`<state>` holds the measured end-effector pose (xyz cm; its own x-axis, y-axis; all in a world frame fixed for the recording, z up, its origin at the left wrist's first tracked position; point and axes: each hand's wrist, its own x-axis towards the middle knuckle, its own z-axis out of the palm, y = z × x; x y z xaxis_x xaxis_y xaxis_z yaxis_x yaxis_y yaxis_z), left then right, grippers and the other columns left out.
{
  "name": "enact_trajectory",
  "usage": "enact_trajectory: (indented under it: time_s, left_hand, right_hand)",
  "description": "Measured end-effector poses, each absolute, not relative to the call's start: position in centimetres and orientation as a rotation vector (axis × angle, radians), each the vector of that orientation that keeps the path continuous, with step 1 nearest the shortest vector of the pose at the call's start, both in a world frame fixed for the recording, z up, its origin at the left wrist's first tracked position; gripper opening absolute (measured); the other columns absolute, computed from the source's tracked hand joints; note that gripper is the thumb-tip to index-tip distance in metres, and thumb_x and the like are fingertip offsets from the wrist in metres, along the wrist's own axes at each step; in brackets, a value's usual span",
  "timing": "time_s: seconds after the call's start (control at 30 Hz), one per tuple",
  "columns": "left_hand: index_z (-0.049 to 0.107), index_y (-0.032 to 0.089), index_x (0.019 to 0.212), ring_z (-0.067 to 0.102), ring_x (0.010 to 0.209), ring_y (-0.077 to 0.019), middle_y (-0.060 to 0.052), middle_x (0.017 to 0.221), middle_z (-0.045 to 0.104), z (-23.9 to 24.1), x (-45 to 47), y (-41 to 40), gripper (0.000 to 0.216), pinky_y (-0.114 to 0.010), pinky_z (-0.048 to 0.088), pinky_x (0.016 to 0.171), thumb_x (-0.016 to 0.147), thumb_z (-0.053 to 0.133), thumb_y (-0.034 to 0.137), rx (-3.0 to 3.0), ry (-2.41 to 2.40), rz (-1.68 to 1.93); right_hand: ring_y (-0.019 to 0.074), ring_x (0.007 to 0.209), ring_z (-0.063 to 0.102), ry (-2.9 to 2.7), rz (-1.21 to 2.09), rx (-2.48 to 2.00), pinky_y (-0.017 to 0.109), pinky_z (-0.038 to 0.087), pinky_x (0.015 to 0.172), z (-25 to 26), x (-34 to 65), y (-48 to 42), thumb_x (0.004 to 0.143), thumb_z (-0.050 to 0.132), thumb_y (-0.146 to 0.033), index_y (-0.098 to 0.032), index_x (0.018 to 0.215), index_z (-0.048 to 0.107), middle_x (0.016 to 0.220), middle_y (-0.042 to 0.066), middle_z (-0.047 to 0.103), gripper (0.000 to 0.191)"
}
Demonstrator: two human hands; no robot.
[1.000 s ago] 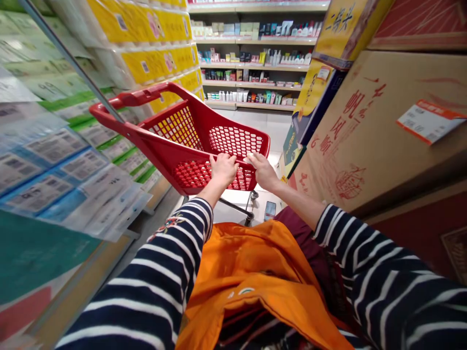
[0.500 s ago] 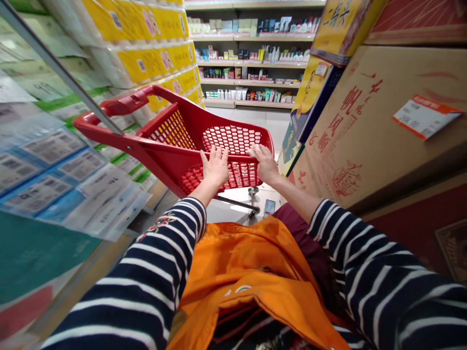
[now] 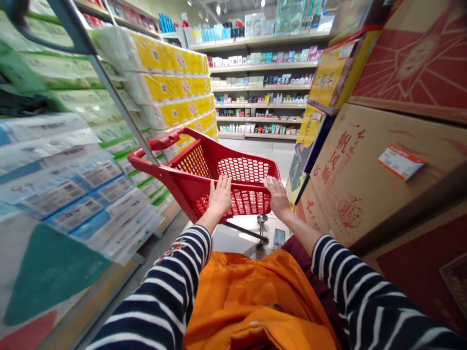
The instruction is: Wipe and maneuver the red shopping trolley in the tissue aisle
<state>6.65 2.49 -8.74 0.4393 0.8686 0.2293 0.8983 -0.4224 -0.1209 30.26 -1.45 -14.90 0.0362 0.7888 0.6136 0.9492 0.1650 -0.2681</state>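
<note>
1. two bare hands in view. left hand [image 3: 221, 195]: fingers straight and slightly spread, laid over the cart's near rim.
2. right hand [image 3: 279, 198]: fingers bent over the same rim, near the corner; small pale patch at fingertips, can't tell what it is or if the grip is closed.
3. one red cart [image 3: 178, 185], mid-view in front of the person, between stacked goods; at least two wheels [image 3: 262, 241] visible.
4. one metal pole [image 3: 122, 109] slants up at left, passing in front of the cart's handle end.
5. left: one stack of yellow packs [image 3: 164, 88], at least four layers; blue-white packs nearer, count unclear.
6. right: one brown box [image 3: 368, 146], one price tag [image 3: 401, 162] on it.
7. back: about six shelf boards [image 3: 233, 44], small goods, too many to count.
8. floor: one phone-like thing [image 3: 279, 237] near the wheels.
9. two striped sleeves [image 3: 171, 277], one orange garment [image 3: 251, 282].
</note>
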Motion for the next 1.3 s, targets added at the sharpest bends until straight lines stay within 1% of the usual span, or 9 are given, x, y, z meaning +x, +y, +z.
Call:
enact_trajectory:
  time_s: [0.13, 0.33, 0.5, 0.67, 0.83, 0.97, 1.03, 1.13, 1.3]
  left_hand:
    - [0.024, 0.009, 0.141, 0.011, 0.139, -0.0243, -0.010, 0.151, 0.020, -8.3, 4.8, 3.3, 0.069, -0.054, 0.009, 0.110, 0.076, 0.041, 0.020, -2.401, -1.656, -0.142]
    - [0.024, 0.010, 0.142, 0.012, 0.139, -0.0257, -0.011, 0.151, 0.020, -8.1, 4.0, 3.4, 0.071, -0.055, 0.011, 0.109, 0.074, 0.043, 0.019, -2.363, -1.716, -0.089]
    - [0.024, 0.011, 0.142, 0.011, 0.139, -0.0256, -0.011, 0.151, 0.019, -8.5, 3.3, 2.7, 0.066, -0.056, 0.011, 0.109, 0.078, 0.038, 0.017, -2.345, -1.697, -0.103]
    - [0.024, 0.014, 0.142, 0.012, 0.139, -0.0254, -0.010, 0.151, 0.018, -8.3, 3.8, 1.8, 0.067, -0.057, 0.010, 0.109, 0.077, 0.039, 0.015, -2.384, -1.675, -0.094]
    - [0.023, 0.012, 0.142, 0.010, 0.140, -0.0233, -0.010, 0.151, 0.016, -8.1, 4.1, 1.3, 0.068, -0.053, 0.007, 0.111, 0.076, 0.039, 0.014, -2.413, -1.589, -0.147]
    - [0.024, 0.010, 0.142, 0.009, 0.140, -0.0234, -0.010, 0.151, 0.016, -8.1, 4.3, 1.0, 0.067, -0.053, 0.006, 0.111, 0.077, 0.037, 0.014, -2.402, -1.578, -0.160]
    - [0.023, 0.010, 0.142, 0.009, 0.140, -0.0242, -0.011, 0.151, 0.016, -8.3, 4.7, 0.7, 0.066, -0.054, 0.008, 0.111, 0.077, 0.037, 0.015, -2.397, -1.594, -0.155]
    - [0.023, 0.011, 0.142, 0.009, 0.140, -0.0243, -0.011, 0.151, 0.018, -8.3, 4.9, 0.4, 0.065, -0.055, 0.008, 0.110, 0.078, 0.036, 0.014, -2.391, -1.602, -0.149]
    - [0.025, 0.015, 0.142, 0.010, 0.140, -0.0237, -0.009, 0.151, 0.018, -7.7, 2.9, 0.6, 0.068, -0.055, 0.007, 0.110, 0.076, 0.041, 0.017, -2.332, -1.639, -0.164]
  right_hand:
    - [0.0209, 0.136, 0.020, -1.703, -0.324, -1.723, 0.045, 0.025, 0.111, -15.3, 28.6, -0.5, 0.073, 0.029, 0.004, -0.010, 0.134, 0.042, 0.143, 0.010, 0.037, 0.064]
    - [0.0196, 0.137, 0.017, -1.816, -0.463, -1.582, 0.042, 0.027, 0.110, -14.9, 23.9, 0.4, 0.079, 0.028, 0.004, -0.015, 0.135, 0.042, 0.145, 0.006, 0.035, 0.061]
    - [0.0216, 0.137, 0.017, -1.959, -0.606, -1.470, 0.043, 0.026, 0.110, -14.7, 22.9, 0.0, 0.082, 0.031, 0.000, -0.014, 0.136, 0.040, 0.144, 0.008, 0.036, 0.057]
    - [0.0231, 0.136, 0.020, -1.983, -0.710, -1.494, 0.043, 0.027, 0.108, -15.1, 24.7, -0.1, 0.080, 0.030, 0.002, -0.014, 0.136, 0.040, 0.143, 0.009, 0.038, 0.059]
    - [0.0241, 0.135, 0.023, -1.899, -0.667, -1.663, 0.045, 0.031, 0.105, -15.6, 27.3, 0.2, 0.075, 0.032, 0.003, -0.019, 0.139, 0.036, 0.145, 0.007, 0.035, 0.067]
    - [0.0250, 0.135, 0.024, -1.678, -0.567, -1.763, 0.048, 0.032, 0.104, -15.2, 27.7, 0.4, 0.075, 0.031, 0.003, -0.017, 0.139, 0.035, 0.145, 0.009, 0.034, 0.067]
    - [0.0236, 0.135, 0.025, -1.677, -0.534, -1.695, 0.047, 0.031, 0.106, -14.7, 25.9, 0.8, 0.077, 0.029, 0.003, -0.017, 0.137, 0.038, 0.144, 0.008, 0.036, 0.065]
    - [0.0187, 0.135, 0.024, -1.835, -0.523, -1.509, 0.041, 0.029, 0.109, -13.9, 21.7, 1.5, 0.079, 0.029, 0.003, -0.018, 0.136, 0.041, 0.142, 0.005, 0.039, 0.062]
    - [0.0187, 0.137, 0.020, -1.923, -0.577, -1.446, 0.041, 0.029, 0.108, -14.0, 19.9, 1.3, 0.080, 0.029, 0.003, -0.019, 0.137, 0.039, 0.144, 0.005, 0.036, 0.061]
